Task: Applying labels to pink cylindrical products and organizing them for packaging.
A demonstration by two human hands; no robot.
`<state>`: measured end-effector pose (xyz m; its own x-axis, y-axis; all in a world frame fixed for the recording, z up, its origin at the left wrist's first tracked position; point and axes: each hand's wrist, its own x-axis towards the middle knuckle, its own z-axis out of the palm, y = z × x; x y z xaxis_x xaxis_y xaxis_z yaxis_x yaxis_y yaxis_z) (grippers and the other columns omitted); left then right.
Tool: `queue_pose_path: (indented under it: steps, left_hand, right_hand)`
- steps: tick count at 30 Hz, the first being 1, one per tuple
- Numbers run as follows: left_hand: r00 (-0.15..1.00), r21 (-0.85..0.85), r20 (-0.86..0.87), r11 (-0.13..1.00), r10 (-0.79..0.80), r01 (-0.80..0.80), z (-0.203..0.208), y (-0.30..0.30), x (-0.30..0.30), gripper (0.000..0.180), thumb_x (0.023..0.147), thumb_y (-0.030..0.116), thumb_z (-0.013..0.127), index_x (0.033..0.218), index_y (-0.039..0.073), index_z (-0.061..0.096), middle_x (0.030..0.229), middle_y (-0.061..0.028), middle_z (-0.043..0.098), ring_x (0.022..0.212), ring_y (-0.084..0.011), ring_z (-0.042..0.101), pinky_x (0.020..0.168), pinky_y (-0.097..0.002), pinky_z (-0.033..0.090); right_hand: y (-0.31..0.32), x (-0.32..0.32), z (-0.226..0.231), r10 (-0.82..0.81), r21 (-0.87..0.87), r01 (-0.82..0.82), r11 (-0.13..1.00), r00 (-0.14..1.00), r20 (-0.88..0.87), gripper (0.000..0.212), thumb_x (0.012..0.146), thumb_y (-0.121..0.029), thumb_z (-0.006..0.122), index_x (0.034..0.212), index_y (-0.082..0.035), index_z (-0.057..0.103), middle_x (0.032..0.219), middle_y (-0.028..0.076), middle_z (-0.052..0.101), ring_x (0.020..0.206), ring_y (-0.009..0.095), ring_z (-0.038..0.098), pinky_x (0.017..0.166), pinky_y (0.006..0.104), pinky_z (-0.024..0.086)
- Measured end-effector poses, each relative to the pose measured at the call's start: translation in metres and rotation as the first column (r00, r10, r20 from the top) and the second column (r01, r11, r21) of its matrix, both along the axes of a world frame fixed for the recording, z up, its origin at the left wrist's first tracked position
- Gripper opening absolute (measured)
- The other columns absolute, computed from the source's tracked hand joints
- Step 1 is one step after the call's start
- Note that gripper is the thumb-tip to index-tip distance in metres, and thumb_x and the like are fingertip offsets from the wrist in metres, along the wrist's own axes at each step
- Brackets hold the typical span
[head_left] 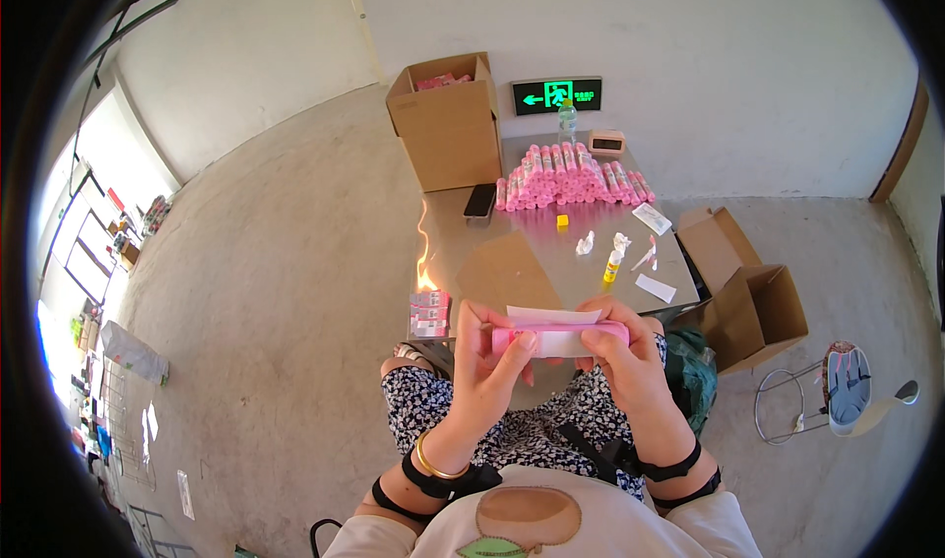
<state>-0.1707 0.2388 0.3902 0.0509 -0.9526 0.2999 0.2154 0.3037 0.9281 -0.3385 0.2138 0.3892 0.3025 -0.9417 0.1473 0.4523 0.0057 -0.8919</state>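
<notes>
My left hand (489, 359) and my right hand (630, 346) grip a pink tube (615, 332) by its two ends, level above the table's near edge. A white paper strip (553, 316) stands up along the far side of the tube, and a white patch covers its near side. Both thumbs press on the side towards me, with the fingers curled behind and partly hidden. Beyond my right hand, a yellow glue stick (612, 266) stands on the metal table (448, 243). To the left of my left hand sits a small stack of pink-and-white boxes (429, 314).
A heap of pink tubes (571, 179) fills the table's far side, near a bottle (567, 120) and a small clock (606, 143). A phone (479, 202), brown cardboard sheet (507, 271) and crumpled paper (586, 243) lie nearer. Cardboard boxes (448, 130) stand far left and right (758, 312).
</notes>
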Motion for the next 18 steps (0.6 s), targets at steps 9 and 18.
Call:
queue_pose_path:
  steps: [9, 18]
  left_hand:
    - [0.983, 0.106, -0.174, 0.991, -0.059, 0.078, -0.0047, -0.0055, -0.0004, 0.024, 0.090, 0.010, 0.053, 0.104, 0.011, 0.034, 0.087, -0.0115, 0.062, 0.067, -0.0236, 0.066, 0.044, -0.0218, 0.043]
    - [0.975, 0.141, -0.181, 0.978, -0.130, 0.156, -0.0082, -0.0099, 0.0046, 0.017, 0.091, 0.010, 0.051, 0.108, 0.005, 0.049, 0.088, -0.0106, 0.065, 0.072, -0.0173, 0.066, 0.048, -0.0203, 0.043]
  right_hand:
    - [0.0014, 0.0032, -0.0009, -0.080, -0.080, 0.076, 0.994, 0.996, -0.048, 0.011, 0.085, -0.005, 0.056, 0.095, 0.000, 0.061, 0.092, 0.004, 0.057, 0.074, 0.009, 0.054, 0.059, 0.0208, 0.045]
    - [-0.0006, 0.0048, -0.0061, -0.085, -0.139, 0.079, 0.987, 0.996, -0.030, 0.010, 0.086, -0.004, 0.056, 0.094, 0.000, 0.061, 0.091, 0.004, 0.056, 0.072, 0.008, 0.053, 0.058, 0.0196, 0.044]
